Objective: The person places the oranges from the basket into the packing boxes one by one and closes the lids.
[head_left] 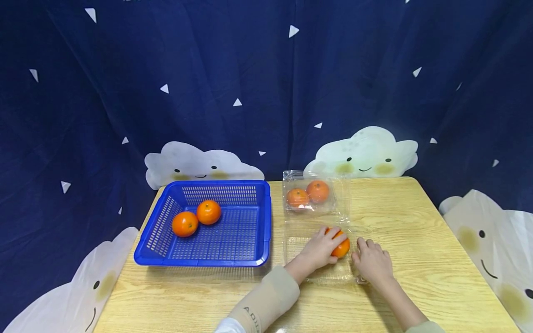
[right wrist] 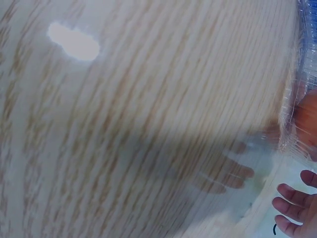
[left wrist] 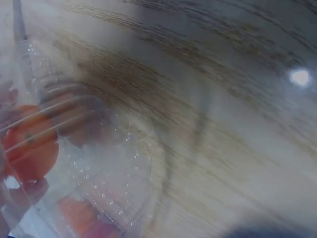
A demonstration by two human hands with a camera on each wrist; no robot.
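My left hand (head_left: 318, 251) grips an orange (head_left: 342, 248) from above, fingers curled over its top, in the near half of an opened clear plastic clamshell box (head_left: 293, 254). In the left wrist view the same orange (left wrist: 30, 153) shows through the clear plastic. Beside the box's right edge, my right hand (head_left: 374, 263) has loosely bent fingers and holds nothing; its spread fingers (right wrist: 292, 210) show at the lower right of the right wrist view. Two more oranges, one (head_left: 298, 198) left of the other (head_left: 318, 191), show through the far half of the box.
A blue plastic basket (head_left: 204, 263) stands on the left of the wooden table (head_left: 420, 231), two oranges in it, one (head_left: 185, 224) touching or close to the other (head_left: 208, 212). Behind the table hangs a dark blue curtain (head_left: 233, 60) with clouds printed on it.
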